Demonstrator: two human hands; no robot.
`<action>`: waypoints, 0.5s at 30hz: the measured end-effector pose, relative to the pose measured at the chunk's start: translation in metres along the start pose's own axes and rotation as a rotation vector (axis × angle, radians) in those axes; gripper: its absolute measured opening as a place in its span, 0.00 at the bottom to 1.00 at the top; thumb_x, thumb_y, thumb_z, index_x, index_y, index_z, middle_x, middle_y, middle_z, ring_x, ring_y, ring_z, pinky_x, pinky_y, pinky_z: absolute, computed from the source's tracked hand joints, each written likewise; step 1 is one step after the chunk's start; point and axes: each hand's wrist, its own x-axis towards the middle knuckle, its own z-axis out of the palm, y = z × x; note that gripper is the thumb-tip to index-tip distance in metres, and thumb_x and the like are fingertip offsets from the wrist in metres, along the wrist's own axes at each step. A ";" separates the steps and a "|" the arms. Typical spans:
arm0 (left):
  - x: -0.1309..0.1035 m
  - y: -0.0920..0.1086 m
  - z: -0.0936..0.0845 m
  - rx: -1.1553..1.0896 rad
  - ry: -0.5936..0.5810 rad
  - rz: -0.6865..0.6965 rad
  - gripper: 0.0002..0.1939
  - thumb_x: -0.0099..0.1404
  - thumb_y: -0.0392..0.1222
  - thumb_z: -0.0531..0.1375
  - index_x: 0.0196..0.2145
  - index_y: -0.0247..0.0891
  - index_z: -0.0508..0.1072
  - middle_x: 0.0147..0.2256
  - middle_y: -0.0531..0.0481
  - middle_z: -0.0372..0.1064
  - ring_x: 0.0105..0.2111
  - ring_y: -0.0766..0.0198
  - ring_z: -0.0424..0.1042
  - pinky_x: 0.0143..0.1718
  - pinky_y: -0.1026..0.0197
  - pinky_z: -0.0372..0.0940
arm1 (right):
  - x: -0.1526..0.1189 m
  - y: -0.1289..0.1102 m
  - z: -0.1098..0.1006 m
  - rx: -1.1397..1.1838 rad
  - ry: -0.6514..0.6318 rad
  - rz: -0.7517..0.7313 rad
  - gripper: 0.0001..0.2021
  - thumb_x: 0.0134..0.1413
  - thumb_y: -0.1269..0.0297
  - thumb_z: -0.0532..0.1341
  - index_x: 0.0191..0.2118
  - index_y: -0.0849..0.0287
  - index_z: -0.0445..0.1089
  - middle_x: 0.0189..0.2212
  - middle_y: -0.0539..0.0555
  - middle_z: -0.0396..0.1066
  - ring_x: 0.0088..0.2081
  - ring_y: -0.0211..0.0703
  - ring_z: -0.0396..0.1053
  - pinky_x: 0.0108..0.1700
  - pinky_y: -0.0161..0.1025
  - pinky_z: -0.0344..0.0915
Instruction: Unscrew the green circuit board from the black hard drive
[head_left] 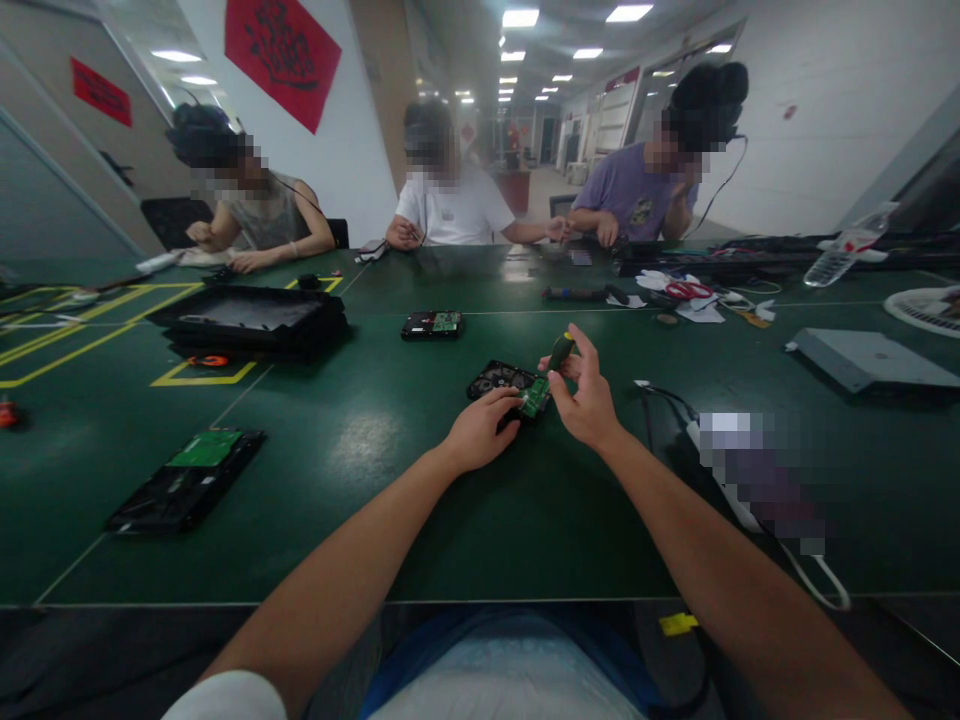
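In front of me on the green table lies a black hard drive point(495, 377) with a green circuit board point(535, 396) at its right end. My left hand point(484, 430) rests on its near edge, fingers closed against the drive and board. A short screwdriver point(561, 350) with a dark green and yellow handle stands over the board, gripped in the fingers of my right hand point(589, 395). The fingers and the board hide its tip. Another hard drive point(431, 324) lies farther back, and one with a green board point(184, 480) is at the left.
Black trays point(251, 318) are stacked at the back left. To my right are a white power strip point(724, 480) with a cable and a flat grey metal box point(874, 360). Red scissors point(686, 290) and a plastic bottle point(847, 250) lie beyond. Three people sit across the table point(375, 540).
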 end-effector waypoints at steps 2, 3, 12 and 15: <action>0.000 0.000 0.000 0.001 0.004 0.002 0.19 0.70 0.38 0.61 0.57 0.37 0.75 0.62 0.39 0.69 0.61 0.51 0.72 0.65 0.45 0.68 | 0.000 0.000 0.001 0.017 -0.005 0.012 0.37 0.71 0.57 0.58 0.77 0.46 0.40 0.50 0.57 0.79 0.48 0.51 0.80 0.58 0.59 0.76; 0.000 0.000 0.000 0.002 0.006 0.002 0.19 0.70 0.38 0.61 0.57 0.37 0.75 0.62 0.39 0.69 0.61 0.51 0.72 0.65 0.45 0.68 | -0.001 0.001 0.001 0.015 -0.001 0.013 0.37 0.71 0.56 0.59 0.77 0.45 0.40 0.50 0.57 0.79 0.47 0.51 0.80 0.56 0.58 0.77; 0.001 -0.002 0.002 0.018 -0.003 0.006 0.19 0.70 0.39 0.61 0.57 0.37 0.75 0.62 0.39 0.70 0.61 0.51 0.72 0.65 0.47 0.68 | -0.001 0.002 0.000 -0.025 0.034 0.021 0.35 0.68 0.57 0.61 0.75 0.44 0.47 0.48 0.56 0.78 0.43 0.50 0.81 0.51 0.54 0.80; 0.000 -0.002 0.002 0.020 0.003 0.011 0.19 0.70 0.39 0.61 0.57 0.37 0.75 0.62 0.39 0.70 0.61 0.52 0.72 0.65 0.47 0.67 | -0.002 -0.001 0.001 0.024 0.031 0.027 0.34 0.70 0.57 0.59 0.75 0.44 0.47 0.51 0.57 0.77 0.45 0.50 0.81 0.52 0.54 0.80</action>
